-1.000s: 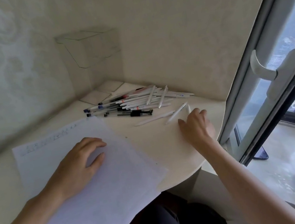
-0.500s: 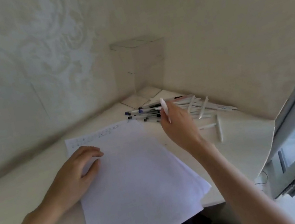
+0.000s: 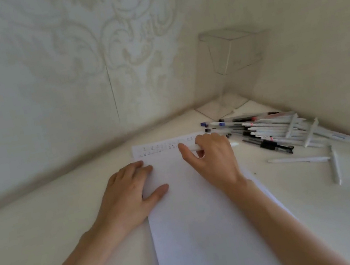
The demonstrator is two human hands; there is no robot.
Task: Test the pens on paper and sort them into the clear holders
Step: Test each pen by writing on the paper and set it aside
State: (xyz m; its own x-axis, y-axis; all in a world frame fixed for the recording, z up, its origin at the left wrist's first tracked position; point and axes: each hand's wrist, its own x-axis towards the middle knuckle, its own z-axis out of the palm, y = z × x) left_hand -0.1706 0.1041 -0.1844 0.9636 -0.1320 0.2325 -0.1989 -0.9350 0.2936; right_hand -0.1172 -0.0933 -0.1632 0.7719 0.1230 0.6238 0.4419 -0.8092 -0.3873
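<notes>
Head view: right hand (image 3: pixel 212 160) grips pen (image 3: pixel 196 148); left hand (image 3: pixel 128 194) presses paper (image 3: pixel 199 221).

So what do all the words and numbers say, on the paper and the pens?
Nothing here can be read.
Paper, top edge: two rows of small pen marks, too small and blurred.
White pen with blue print, right of the pen pile: blurred.
Held pen in the right hand: no print shows.
Clear holder: no label shows.
</notes>
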